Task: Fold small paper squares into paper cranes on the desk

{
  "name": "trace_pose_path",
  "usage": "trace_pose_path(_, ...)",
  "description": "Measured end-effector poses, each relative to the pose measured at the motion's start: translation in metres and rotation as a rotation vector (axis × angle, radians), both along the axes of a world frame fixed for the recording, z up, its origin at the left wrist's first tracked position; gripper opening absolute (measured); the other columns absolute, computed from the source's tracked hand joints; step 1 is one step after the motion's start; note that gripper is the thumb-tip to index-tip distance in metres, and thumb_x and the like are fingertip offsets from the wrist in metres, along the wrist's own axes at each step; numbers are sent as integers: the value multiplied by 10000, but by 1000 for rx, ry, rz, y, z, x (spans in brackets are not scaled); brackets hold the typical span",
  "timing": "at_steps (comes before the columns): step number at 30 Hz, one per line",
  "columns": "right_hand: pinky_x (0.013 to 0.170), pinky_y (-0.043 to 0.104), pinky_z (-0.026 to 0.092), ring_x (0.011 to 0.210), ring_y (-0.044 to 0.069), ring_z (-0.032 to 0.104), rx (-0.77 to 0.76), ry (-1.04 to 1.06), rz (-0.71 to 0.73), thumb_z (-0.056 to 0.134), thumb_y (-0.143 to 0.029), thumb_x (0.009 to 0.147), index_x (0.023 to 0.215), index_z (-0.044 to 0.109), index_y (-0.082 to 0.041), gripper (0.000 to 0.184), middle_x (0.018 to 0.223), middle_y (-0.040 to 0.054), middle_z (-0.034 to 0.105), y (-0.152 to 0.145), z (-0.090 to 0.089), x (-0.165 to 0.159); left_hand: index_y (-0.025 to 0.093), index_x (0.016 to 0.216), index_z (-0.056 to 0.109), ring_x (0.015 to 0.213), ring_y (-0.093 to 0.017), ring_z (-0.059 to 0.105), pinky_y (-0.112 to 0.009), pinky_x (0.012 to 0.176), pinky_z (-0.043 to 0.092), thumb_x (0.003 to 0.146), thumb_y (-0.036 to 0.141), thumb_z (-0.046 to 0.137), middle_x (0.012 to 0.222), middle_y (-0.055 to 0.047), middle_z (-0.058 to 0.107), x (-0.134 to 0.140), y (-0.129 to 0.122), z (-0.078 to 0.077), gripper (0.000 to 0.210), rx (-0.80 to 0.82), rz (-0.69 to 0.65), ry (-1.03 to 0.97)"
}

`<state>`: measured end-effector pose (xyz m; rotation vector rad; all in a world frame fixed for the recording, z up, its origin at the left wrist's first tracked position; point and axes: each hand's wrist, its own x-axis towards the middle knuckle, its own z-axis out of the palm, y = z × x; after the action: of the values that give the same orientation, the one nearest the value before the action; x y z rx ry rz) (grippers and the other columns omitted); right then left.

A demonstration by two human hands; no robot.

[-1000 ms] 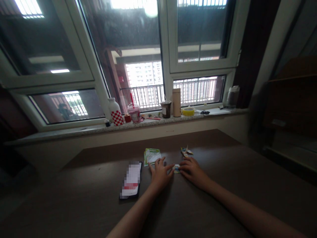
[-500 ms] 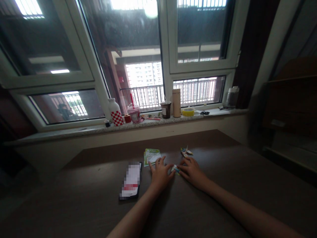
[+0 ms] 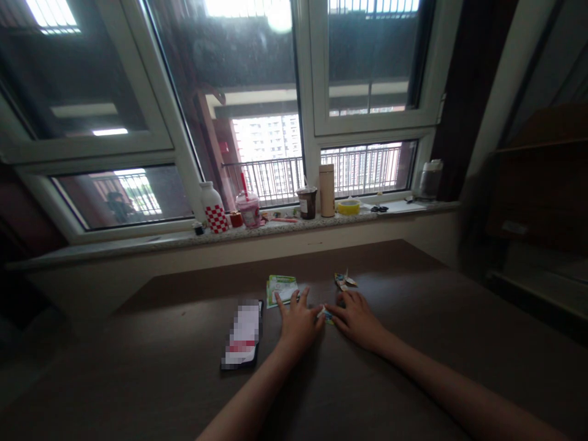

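Note:
A small folded piece of white, blue and yellow printed paper (image 3: 327, 316) lies on the table between my two hands. My left hand (image 3: 298, 321) pinches its left side with thumb and index finger, while the other fingers are spread toward the green-and-white printed sheets (image 3: 282, 289). My right hand (image 3: 356, 318) has its fingertips on the paper's right side, its thumb partly hidden. Just beyond my right hand rests a folded paper shape (image 3: 344, 280) with pointed flaps.
On the brown table (image 3: 184, 398), a phone (image 3: 243, 335) lies left of my left hand. Along the windowsill stand a checkered bottle (image 3: 214, 208), a pink drink cup (image 3: 248, 209), a dark drink cup (image 3: 307, 203), a tan flask (image 3: 327, 190) and yellow tape (image 3: 348, 207).
My fingers have shifted slightly over the small folded paper, with the right index finger now nearer its top. Less of the paper's white part shows. The other things have stayed put.

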<state>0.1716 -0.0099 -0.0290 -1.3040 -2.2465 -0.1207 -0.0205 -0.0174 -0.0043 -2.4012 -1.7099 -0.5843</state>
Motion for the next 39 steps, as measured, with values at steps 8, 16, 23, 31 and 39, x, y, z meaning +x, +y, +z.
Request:
trace_pose_path(8, 1085, 594, 314, 1131, 300, 540, -6, 28, -61, 618, -404, 892, 1067, 747, -308, 238, 1086, 114, 631, -6, 10, 1, 437, 1124, 730, 1366, -390, 400, -763, 1106, -80, 885, 516, 590, 1442, -62, 545, -1, -3, 1, 288, 12, 33, 3)
trace_pose_path(16, 1098, 592, 304, 1168, 319, 532, 28, 5, -143, 678, -400, 846, 857, 757, -236, 183, 1147, 139, 647, -7, 12, 0, 445, 1120, 730, 1363, -395, 406, -765, 1104, -68, 885, 530, 584, 1436, -66, 549, -1, -3, -1, 289, 5, 47, 2)
trace_pose_path(23, 1096, 570, 317, 1127, 303, 551, 28, 5, -161, 655, -417, 864, 797, 753, -223, 228, 1110, 127, 663, -9, 16, -2, 471, 1167, 696, 1369, -363, 406, -769, 1107, -22, 919, 556, 519, 1416, -63, 566, -2, -3, -2, 317, -45, 64, 24)
trace_pose_path(31, 1085, 498, 372, 1194, 262, 540, 4, 75, 66, 600, -285, 910, 1148, 699, -282, 258, 1208, 71, 676, -1, 5, 4, 531, 1240, 622, 1402, -376, 376, -801, 1078, -3, 940, 545, 491, 1485, -49, 504, -2, -1, -5, 328, -99, 70, -4)
trace_pose_path(39, 1116, 660, 218, 1237, 307, 523, -108, 41, 70, 586, -296, 924, 1160, 699, -394, 279, 1162, 13, 729, -7, 12, 1, 499, 1160, 686, 1417, -363, 361, -781, 1102, -13, 914, 488, 581, 1509, -40, 477, 0, -6, 0, 268, 6, 31, -4)
